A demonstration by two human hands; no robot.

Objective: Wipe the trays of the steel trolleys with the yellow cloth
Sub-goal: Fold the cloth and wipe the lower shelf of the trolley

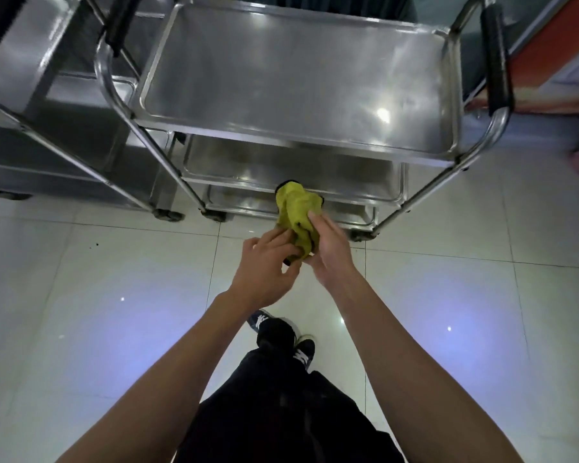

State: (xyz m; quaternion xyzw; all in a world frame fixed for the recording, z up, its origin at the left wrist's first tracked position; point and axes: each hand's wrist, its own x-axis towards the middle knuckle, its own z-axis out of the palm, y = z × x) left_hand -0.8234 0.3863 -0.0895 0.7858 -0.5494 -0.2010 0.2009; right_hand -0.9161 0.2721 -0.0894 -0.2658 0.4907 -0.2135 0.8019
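A crumpled yellow cloth (296,213) with dark edging is held in the air in front of a three-tier steel trolley (475,152). My right hand (331,248) grips the cloth from the right, thumb on top. My left hand (268,262) pinches its lower left edge with the fingertips. The trolley's top tray (298,81) is bare and shiny. Its middle tray (248,165) and bottom tray (238,203) show below, partly hidden by the cloth.
A second steel trolley (47,105) stands close on the left, with black grips on its handle. An orange object (555,51) sits to the right. The floor (97,295) is glossy white tile, and my legs and shoes (281,342) are below.
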